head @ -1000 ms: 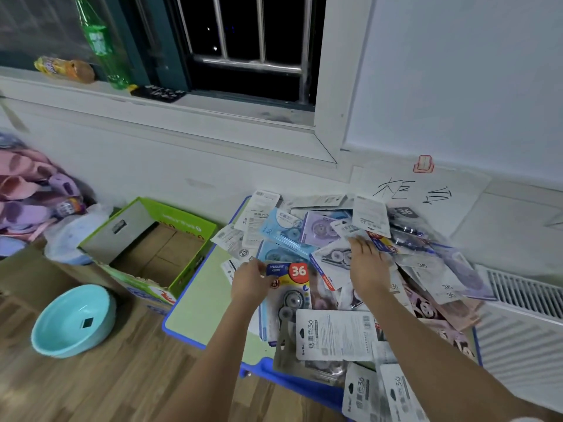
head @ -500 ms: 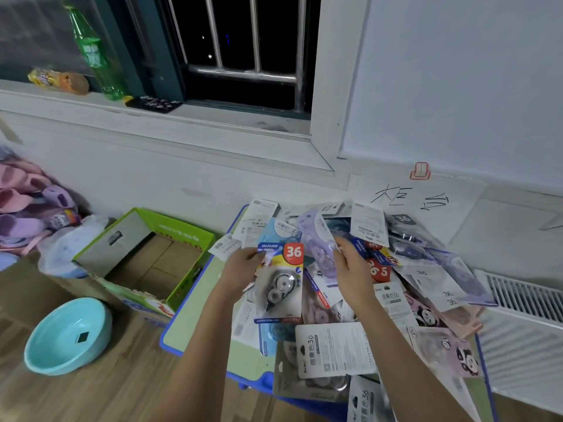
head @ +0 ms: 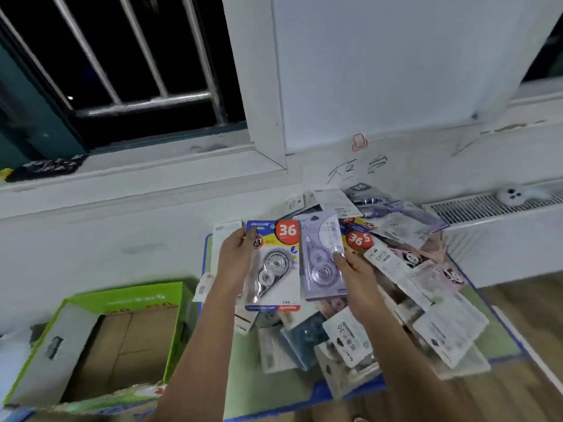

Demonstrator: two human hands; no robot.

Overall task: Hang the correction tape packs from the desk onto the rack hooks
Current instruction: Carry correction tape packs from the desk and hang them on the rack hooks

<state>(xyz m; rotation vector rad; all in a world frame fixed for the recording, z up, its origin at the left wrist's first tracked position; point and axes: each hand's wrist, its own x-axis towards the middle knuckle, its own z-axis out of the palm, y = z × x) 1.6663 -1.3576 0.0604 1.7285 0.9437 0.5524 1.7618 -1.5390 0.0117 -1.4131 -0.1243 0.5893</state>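
I am looking down at a low surface (head: pixel 243 382) with a pale green top and blue edging, pushed against a white wall. A loose heap of correction tape packs (head: pixel 405 287) covers most of it, overlapping one another, some face up and some showing their printed backs. Several carry panda pictures on pink card.

Above the surface, a barred window (head: pixel 137 71) shows black night outside. A white sheet with dark handwritten marks (head: pixel 356 170) is stuck to the wall just behind the heap. To the right, a white radiator grille (head: pixel 493 208) runs along the wall with a small white plush toy (head: pixel 518 194) lying on it. Wooden floor shows at the lower right.

On the floor to the left of the surface stands an open green cardboard box (head: pixel 100 339), touching or just beside the blue edge.

My left hand (head: pixel 234 257) grips a blue and white pack with a red "36" badge (head: pixel 274 266) by its left edge, held upright above the heap. My right hand (head: pixel 356 275) pinches a lilac pack (head: pixel 321 254) just beside it, the two cards meeting edge to edge. Both forearms cross the near part of the heap and hide packs beneath them.
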